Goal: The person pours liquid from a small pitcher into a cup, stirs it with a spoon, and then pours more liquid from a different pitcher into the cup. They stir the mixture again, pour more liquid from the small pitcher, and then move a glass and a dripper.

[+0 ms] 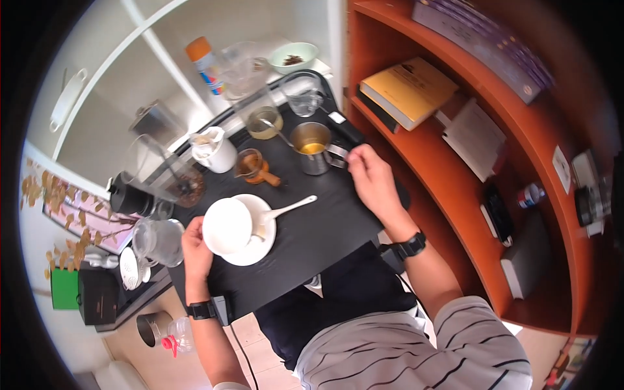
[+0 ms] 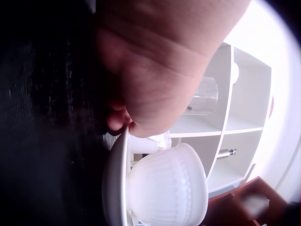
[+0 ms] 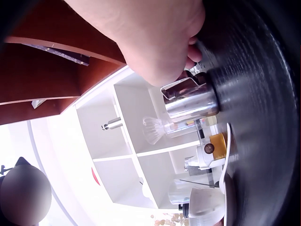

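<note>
On the black tabletop [image 1: 305, 227] a white cup [image 1: 226, 224] stands on a white saucer [image 1: 247, 259], with a white spoon [image 1: 296, 205] lying across the saucer's right side. My left hand [image 1: 197, 252] pinches the saucer's left rim; in the left wrist view the fingertips sit right at that edge, beside the ribbed cup [image 2: 169, 188]. My right hand [image 1: 375, 182] holds the handle of a steel pitcher [image 1: 312, 161]. Amber liquid shows inside the pitcher, and a thin metal spoon handle [image 1: 276, 132] leans out of it. From the right wrist the pitcher [image 3: 193, 103] appears upright on the tabletop.
Behind stand a small glass server with a wooden handle [image 1: 250, 166], a white mug [image 1: 216, 154], a glass of pale liquid [image 1: 264, 123] and a clear glass cup [image 1: 304, 104]. A black grinder [image 1: 127, 194] and glass jug [image 1: 159, 242] line the left. A brown bookshelf [image 1: 416, 149] borders the right.
</note>
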A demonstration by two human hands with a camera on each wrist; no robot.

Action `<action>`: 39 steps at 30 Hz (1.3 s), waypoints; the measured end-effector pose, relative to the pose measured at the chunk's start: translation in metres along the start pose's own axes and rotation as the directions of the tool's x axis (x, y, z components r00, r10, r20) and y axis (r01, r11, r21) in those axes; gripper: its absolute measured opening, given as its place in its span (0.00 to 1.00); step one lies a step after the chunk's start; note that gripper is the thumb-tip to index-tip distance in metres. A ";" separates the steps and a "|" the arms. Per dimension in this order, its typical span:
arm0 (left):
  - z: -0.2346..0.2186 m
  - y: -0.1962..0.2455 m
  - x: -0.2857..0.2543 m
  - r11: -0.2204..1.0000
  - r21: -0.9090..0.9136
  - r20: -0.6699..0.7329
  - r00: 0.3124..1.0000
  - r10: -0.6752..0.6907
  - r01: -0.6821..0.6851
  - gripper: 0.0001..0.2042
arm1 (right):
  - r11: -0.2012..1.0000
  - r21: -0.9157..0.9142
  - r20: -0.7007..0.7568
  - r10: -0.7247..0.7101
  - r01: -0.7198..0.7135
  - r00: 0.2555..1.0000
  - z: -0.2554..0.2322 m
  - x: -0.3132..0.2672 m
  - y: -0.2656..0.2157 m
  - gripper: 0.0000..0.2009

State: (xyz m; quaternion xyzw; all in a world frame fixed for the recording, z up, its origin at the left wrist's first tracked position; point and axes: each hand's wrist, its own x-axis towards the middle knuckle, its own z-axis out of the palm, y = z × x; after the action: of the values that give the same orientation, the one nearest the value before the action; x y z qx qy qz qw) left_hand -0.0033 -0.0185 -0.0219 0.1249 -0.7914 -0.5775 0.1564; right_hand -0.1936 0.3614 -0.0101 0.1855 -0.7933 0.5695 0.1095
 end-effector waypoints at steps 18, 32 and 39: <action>-0.002 0.008 -0.003 0.992 0.127 -0.028 1.000 -0.005 0.009 0.09 | 1.000 -0.008 0.069 0.009 -0.008 0.998 -0.007 0.002 -0.011 0.07; 0.001 0.010 -0.002 0.990 0.140 -0.021 0.999 -0.034 0.037 0.10 | 0.996 -0.082 0.045 0.050 -0.046 0.998 -0.004 0.005 -0.013 0.06; 0.005 0.013 -0.004 0.999 0.016 0.009 0.999 -0.042 0.042 0.08 | 0.987 -0.130 0.020 0.093 -0.089 0.995 0.000 0.002 -0.006 0.06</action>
State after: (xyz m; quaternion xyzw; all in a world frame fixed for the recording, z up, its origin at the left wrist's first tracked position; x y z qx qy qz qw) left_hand -0.0015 -0.0091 -0.0114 0.1399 -0.7939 -0.5750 0.1397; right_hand -0.1930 0.3598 -0.0042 0.1489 -0.8374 0.5190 0.0849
